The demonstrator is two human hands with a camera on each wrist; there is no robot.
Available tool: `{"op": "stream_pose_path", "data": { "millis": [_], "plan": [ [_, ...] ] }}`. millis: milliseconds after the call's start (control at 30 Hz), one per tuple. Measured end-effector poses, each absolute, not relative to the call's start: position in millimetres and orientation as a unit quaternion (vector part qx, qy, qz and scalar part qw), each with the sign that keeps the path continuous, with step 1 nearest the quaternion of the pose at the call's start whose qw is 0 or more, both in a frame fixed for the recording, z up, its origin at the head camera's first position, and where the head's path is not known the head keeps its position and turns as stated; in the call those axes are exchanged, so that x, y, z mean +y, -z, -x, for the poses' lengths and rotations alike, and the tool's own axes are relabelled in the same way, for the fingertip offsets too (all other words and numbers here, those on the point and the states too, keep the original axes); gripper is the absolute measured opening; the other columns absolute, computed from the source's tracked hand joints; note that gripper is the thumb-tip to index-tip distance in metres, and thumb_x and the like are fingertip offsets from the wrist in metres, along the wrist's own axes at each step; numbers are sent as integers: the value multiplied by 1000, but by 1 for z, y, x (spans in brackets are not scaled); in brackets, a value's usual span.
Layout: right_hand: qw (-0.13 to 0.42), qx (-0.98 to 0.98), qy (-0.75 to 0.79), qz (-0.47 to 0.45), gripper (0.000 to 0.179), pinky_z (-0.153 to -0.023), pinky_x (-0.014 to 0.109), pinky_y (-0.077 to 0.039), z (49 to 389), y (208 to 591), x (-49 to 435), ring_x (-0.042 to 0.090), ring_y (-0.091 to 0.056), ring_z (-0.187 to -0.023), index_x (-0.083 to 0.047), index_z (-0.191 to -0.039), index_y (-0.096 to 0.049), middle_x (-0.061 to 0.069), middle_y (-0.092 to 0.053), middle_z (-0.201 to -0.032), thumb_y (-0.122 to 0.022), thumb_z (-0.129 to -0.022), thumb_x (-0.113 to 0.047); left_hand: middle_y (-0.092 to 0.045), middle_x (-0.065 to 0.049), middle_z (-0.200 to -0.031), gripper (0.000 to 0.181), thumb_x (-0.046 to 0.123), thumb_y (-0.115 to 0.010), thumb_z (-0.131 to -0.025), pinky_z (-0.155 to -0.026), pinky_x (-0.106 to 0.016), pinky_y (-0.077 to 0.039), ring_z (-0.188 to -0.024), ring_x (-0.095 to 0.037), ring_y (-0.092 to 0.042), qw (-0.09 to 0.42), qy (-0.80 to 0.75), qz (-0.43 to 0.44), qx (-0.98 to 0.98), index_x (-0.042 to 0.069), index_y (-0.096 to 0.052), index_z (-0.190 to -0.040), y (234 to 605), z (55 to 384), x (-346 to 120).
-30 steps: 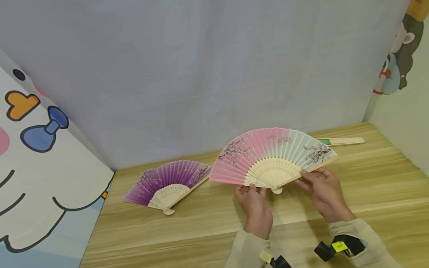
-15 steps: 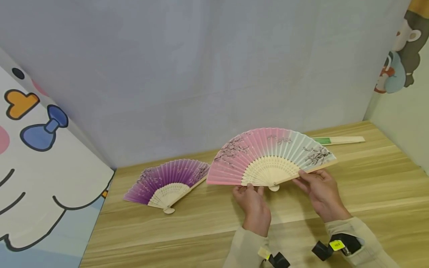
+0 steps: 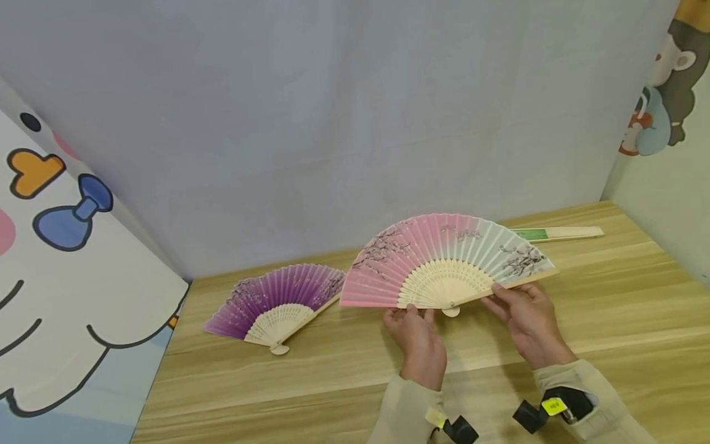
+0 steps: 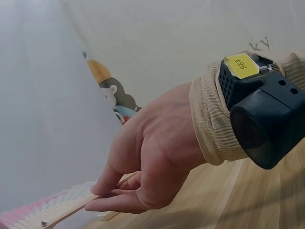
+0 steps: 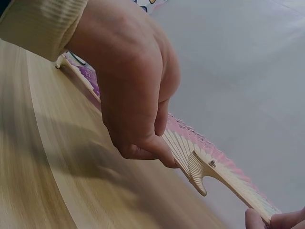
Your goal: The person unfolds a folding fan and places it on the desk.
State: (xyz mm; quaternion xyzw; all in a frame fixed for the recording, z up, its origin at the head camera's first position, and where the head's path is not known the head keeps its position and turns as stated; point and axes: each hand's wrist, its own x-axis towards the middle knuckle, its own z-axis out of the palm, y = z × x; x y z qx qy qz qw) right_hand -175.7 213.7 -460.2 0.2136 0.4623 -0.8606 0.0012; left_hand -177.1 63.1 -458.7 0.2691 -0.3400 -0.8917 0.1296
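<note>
An opened pink and pale-green folding fan [image 3: 449, 259] with blossom branches is held upright above the table between both hands. My left hand [image 3: 418, 348] pinches its left wooden edge near the pivot; the right wrist view shows this left hand [image 5: 136, 90] with thumb and fingers on the ribs. With thumb and fingers, my right hand [image 3: 529, 324] grips the right guard stick; it fills the left wrist view, where the right hand [image 4: 152, 148] pinches the stick. To the left stands an opened purple folding fan [image 3: 288, 302], its right tip behind the pink one.
Behind the pink fan, a closed fan with green cloth [image 3: 571, 232] lies on the wooden table [image 3: 249, 401]. A grey curtain [image 3: 333, 123] hangs along the back. A white cartoon panel [image 3: 111, 277] borders the left, a pale wall [image 3: 665, 203] the right.
Both hands and the pink fan have shifted slightly left in the head view, showing more of the closed fan's green cloth. The grip looks unchanged.
</note>
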Motion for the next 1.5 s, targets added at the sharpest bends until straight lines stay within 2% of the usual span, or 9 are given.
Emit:
{"op": "stream_pose_path", "data": {
  "millis": [167, 333, 567, 800, 1067, 1267, 1500],
  "plan": [
    [13, 475, 853, -215, 14, -91, 25, -62, 178, 462, 214, 3, -71, -91, -7, -107, -57, -9, -70, -95, -56, -104, 7, -37, -29, -144, 29, -12, -33, -107, -113, -57, -50, -139, -45, -44, 125, 891, -268, -343, -5, -33, -136, 462, 177, 63],
    [26, 476, 850, -222, 14, -91, 25, -62, 183, 464, 215, 5, -71, -89, -5, -110, -52, -8, -68, -94, -56, -104, 8, -36, -33, -151, 38, -12, -32, -107, -115, -61, -46, -144, -49, -41, 118, 892, -260, -350, -7, -30, -145, 465, 177, 63],
    [36, 495, 840, -220, 21, -92, 24, -62, 191, 472, 218, 4, -72, -88, -2, -119, -47, -9, -68, -95, -56, -104, 8, -38, -35, -153, 39, -12, -33, -107, -115, -63, -45, -145, -50, -42, 103, 879, -270, -379, -9, -30, -145, 467, 178, 61],
    [43, 522, 825, -212, 21, -87, 23, -63, 198, 481, 222, 4, -73, -84, -2, -123, -48, -8, -69, -91, -56, -105, 6, -38, -37, -155, 37, -11, -31, -106, -118, -62, -42, -145, -50, -42, 95, 875, -279, -385, -13, -31, -143, 468, 180, 60],
    [50, 558, 801, -208, 25, -89, 23, -62, 202, 487, 224, 3, -71, -86, -2, -129, -48, -4, -64, -99, -55, -106, 3, -42, -44, -149, 44, -7, -34, -102, -121, -63, -37, -143, -54, -44, 90, 872, -294, -382, -21, -32, -144, 467, 180, 60],
    [57, 585, 784, -202, 39, -92, 24, -62, 202, 488, 224, 2, -69, -88, 5, -144, -41, 3, -59, -111, -53, -107, 3, -32, -43, -154, 49, -5, -38, -98, -123, -70, -28, -149, -55, -32, 89, 868, -307, -380, -19, -29, -144, 463, 178, 59],
    [69, 600, 773, -192, 49, -90, 24, -62, 202, 486, 226, 3, -68, -87, 12, -151, -33, 3, -62, -108, -52, -106, 5, -28, -39, -159, 53, -5, -40, -97, -124, -71, -24, -152, -53, -25, 97, 866, -306, -384, -18, -28, -147, 458, 177, 56]
  ]
}}
